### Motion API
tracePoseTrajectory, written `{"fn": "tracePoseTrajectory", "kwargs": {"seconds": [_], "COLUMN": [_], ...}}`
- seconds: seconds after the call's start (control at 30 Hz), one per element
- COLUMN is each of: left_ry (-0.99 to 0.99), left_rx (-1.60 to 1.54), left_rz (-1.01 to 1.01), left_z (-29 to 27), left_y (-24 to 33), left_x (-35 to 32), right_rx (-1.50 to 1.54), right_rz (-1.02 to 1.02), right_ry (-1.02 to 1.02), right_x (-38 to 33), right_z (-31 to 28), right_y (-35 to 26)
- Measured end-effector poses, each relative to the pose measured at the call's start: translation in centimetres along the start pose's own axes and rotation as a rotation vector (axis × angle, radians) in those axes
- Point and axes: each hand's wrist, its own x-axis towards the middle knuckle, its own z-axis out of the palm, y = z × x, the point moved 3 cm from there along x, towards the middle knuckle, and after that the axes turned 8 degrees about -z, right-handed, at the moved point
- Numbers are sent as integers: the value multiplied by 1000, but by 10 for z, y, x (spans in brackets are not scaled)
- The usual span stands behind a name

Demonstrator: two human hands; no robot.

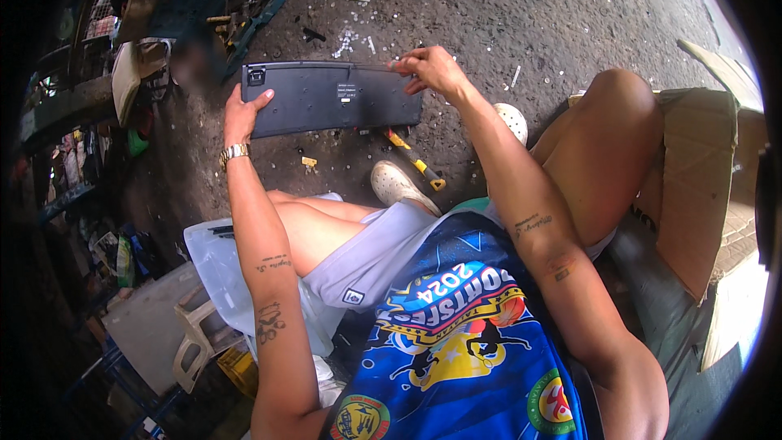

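A black computer keyboard [301,106] is held up over the ground with its underside facing me, showing a small label and a raised foot at its left corner. My left hand [242,114] grips its left end, thumb on the upper face. At the far right edge, my right hand [432,72] has its fingers curled together by the corner; whatever is between the fingertips is too small to make out. Below the keyboard lies a tool with a yellow-and-black handle [423,169], its head partly hidden by the keyboard.
Small white bits [349,39] and scraps litter the rough ground. A blue crate [265,20] with mixed parts stands at the far left. An open cardboard box [696,187] is at my right. To my left are a clear plastic container [216,253] and a beige plastic chair [191,342].
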Motion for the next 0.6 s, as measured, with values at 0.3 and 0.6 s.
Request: {"fn": "tracePoseTrajectory", "kwargs": {"seconds": [0.3,0.6], "left_ry": [16,49], "left_rx": [85,-4], "left_rz": [52,-24], "left_z": [5,3], "left_y": [14,-12], "left_x": [-7,7], "right_rx": [-880,-232], "right_rz": [-536,-180], "right_ry": [-33,260], "right_x": [16,4], "right_z": [-2,13], "right_y": [-27,-23]}}
